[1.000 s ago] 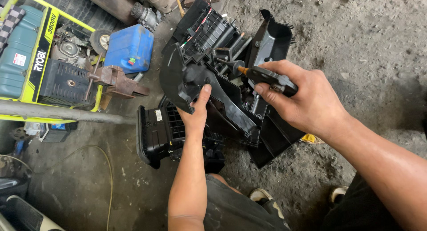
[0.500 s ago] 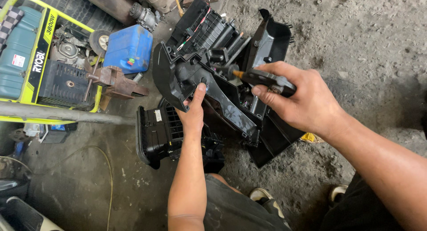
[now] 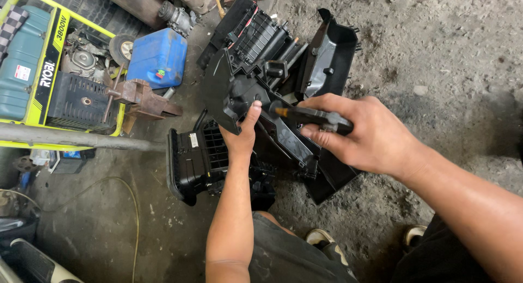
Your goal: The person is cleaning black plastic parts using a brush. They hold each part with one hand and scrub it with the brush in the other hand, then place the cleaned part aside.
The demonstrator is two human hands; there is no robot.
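The left hand [image 3: 243, 131] grips the big black moulded plastic housing [image 3: 256, 92], steadying it off the concrete floor [image 3: 447, 54]. The right hand [image 3: 362, 133], fingers wrapped tight, aims a black-handled screwdriver [image 3: 310, 115] into it.

Lighting was soft, even daylight, brightest on the concrete floor [image 3: 436, 38] beyond the grip and dimmer toward the near left corner. Shadows were faint and diffuse. A mild sheen lay on the right forearm [image 3: 474, 207]. Focus was sharp throughout; slight wide-angle stretching showed at the edges.
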